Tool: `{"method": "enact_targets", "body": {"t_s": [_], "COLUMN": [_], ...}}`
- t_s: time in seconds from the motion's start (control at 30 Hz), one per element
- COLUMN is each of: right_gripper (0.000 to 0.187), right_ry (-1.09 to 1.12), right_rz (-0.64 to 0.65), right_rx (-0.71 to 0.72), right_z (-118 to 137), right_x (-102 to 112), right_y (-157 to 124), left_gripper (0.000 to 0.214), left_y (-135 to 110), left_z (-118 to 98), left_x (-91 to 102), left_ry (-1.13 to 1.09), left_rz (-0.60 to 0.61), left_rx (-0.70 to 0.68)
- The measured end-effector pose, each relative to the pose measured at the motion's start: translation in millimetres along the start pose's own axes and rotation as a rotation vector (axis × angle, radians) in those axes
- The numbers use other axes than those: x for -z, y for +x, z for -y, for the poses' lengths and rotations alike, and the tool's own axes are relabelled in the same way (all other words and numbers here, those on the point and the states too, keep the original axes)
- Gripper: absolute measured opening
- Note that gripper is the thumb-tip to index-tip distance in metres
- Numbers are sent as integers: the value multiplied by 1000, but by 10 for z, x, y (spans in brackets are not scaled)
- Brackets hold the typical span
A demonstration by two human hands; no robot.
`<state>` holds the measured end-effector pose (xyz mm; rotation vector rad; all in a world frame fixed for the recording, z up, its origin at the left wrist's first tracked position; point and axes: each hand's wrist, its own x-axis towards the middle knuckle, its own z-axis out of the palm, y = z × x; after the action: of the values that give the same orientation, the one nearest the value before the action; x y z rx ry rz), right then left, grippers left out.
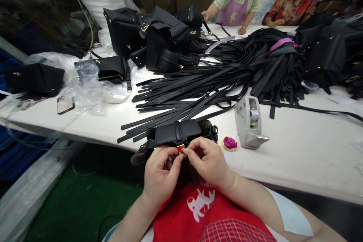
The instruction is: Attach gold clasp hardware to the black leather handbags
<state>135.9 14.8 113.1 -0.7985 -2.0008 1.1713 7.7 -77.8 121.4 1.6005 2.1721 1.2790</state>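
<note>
A black leather handbag [167,133] rests at the table's front edge, against my body, its flap facing up. On the flap's front sits a small gold clasp [180,148] with red on its shiny face. From the left, my left hand [161,170] pinches at the clasp, thumb and index finger closed together. My right hand [209,159] meets it from the other side, thumb and fingertip pressed at the clasp's right edge. The curled fingers and the bag's lower front hide what lies beneath.
A grey tape dispenser [244,121] and a small round tin with magenta cloth [229,143] stand right of the bag. Long black straps [181,94] cover the table's middle. Black bags [167,34], plastic wrap [92,90] and a phone [65,105] lie left. Two people [238,0] are opposite.
</note>
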Motion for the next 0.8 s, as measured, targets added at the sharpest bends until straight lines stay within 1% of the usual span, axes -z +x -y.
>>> {"method": "enact_targets", "body": {"t_s": [0.03, 0.13, 0.23, 0.37, 0.6, 0.7, 0.8], "right_gripper": [8, 12, 5, 9, 11, 11, 11], "right_ry": [41, 127, 135, 137, 3, -12, -22], "right_rz": [-28, -51, -63, -56, -53, -74, -53], "right_rx": [-34, -76, -90, -114, -40, -19, 10], "right_z": [5, 10, 5, -1, 5, -10, -15], "right_x": [1, 2, -1, -2, 16, 11, 10], "right_y": [-3, 1, 14, 31, 32, 21, 23], "left_gripper": [11, 11, 12, 11, 9, 11, 11], "left_y": [9, 20, 7, -14, -7, -10, -11], "left_z": [-6, -6, 15, 49, 67, 80, 98], "left_x": [2, -4, -20, -31, -24, -39, -50], "left_ry": [-4, 6, 20, 14, 7, 10, 13], "left_rz": [2, 7, 13, 24, 44, 47, 55], "left_rx": [-1, 1, 4, -1, -36, -33, -39]}}
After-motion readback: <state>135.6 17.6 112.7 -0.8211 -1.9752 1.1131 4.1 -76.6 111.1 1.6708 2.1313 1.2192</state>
